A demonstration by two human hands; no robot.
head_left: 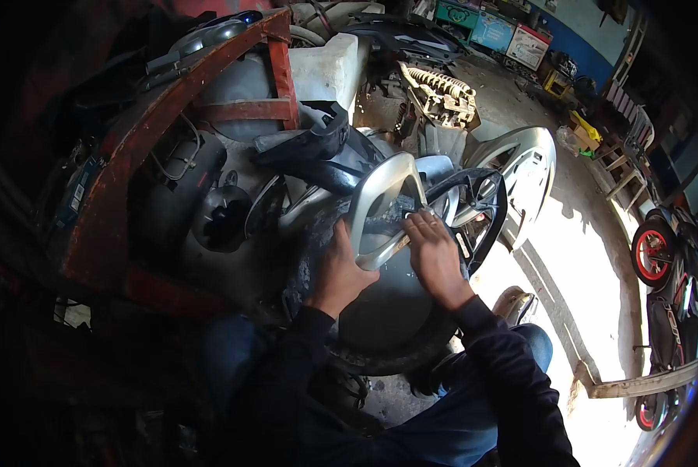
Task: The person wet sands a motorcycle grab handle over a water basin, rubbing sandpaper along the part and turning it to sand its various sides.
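A silver, loop-shaped panel [359, 216] is held upright over a round dark tub [388, 311] between my knees. My left hand [341, 272] grips its lower left edge, with the thumb on the near side. On the right side of the panel lies my right hand [434, 253], its fingers bent and close together against the lower right edge. Whether a small item is under those fingers is hidden. Just behind the panel are a black curved frame [498, 222] and a larger silver panel [547, 159]. Dark plastic body parts [318, 144] lie behind the tub.
A rusty red metal frame [100, 210] stands at the left. Farther back are a spring shock absorber [442, 82] and a concrete block [326, 70]. At the right are a motorcycle [668, 311] and a wooden beam [645, 384].
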